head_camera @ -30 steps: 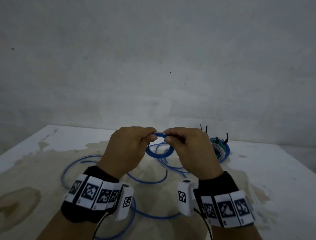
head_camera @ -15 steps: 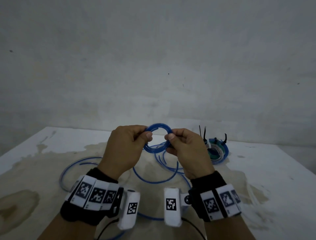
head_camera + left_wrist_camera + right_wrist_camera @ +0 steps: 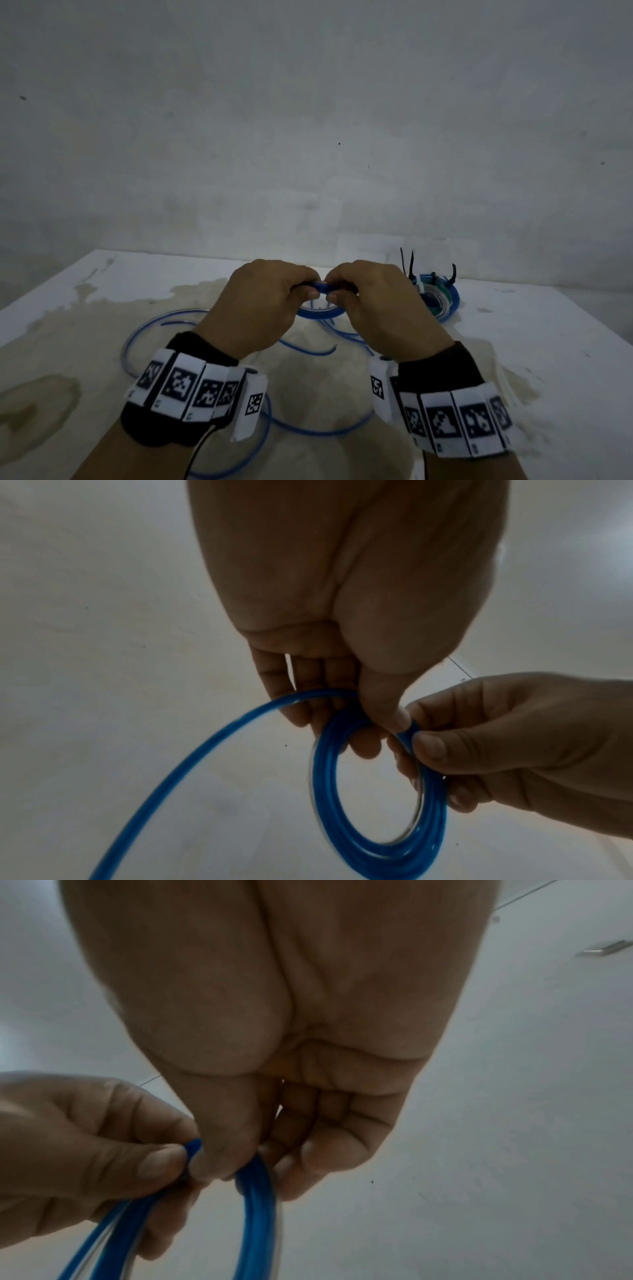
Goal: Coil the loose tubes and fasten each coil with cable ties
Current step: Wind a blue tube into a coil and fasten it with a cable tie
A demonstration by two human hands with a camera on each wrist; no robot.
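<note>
Head view. Grey plaster wall (image 3: 308, 120) behind; white counter (image 3: 548, 342) below, stained tan across the middle. Left hand (image 3: 263, 305) and right hand (image 3: 380, 305) raised side by side above the counter, knuckles toward the camera, fingers curled, thumb tips nearly meeting. Small blue coil (image 3: 318, 310) pinched at its top between both hands, lower arc hanging below the thumbs. Loose blue tube (image 3: 154, 329) trailing from the coil in wide loops over the counter, passing under both wrists. Finished coils (image 3: 440, 299), blue, clear and green, stacked flat on the counter just right of the right hand, bound with black cable ties (image 3: 407, 263) whose tails stand upright. Marker bands (image 3: 191, 387) with black-and-white squares on both wrists.

Left wrist view. Left hand (image 3: 349, 601) from below, thumb pressed down on the coil's upper edge, other fingers (image 3: 301, 685) bent behind it. Blue coil (image 3: 377, 799) of several turns, a clear turn showing on its inner edge. Right hand (image 3: 514, 745) entering from the right, thumb and forefinger pinching the same upper edge, touching the left thumb. Loose tube (image 3: 192, 772) leaving the coil's top, sweeping to the lower left.

Right wrist view. Right hand (image 3: 274, 1001) from below, thumb and curled fingers (image 3: 325, 1150) pinching the coil (image 3: 257, 1218) at its top. Left hand (image 3: 85, 1145) at lower left, thumb pressed on the tube beside the right thumb. Blue strands running down out of frame.
</note>
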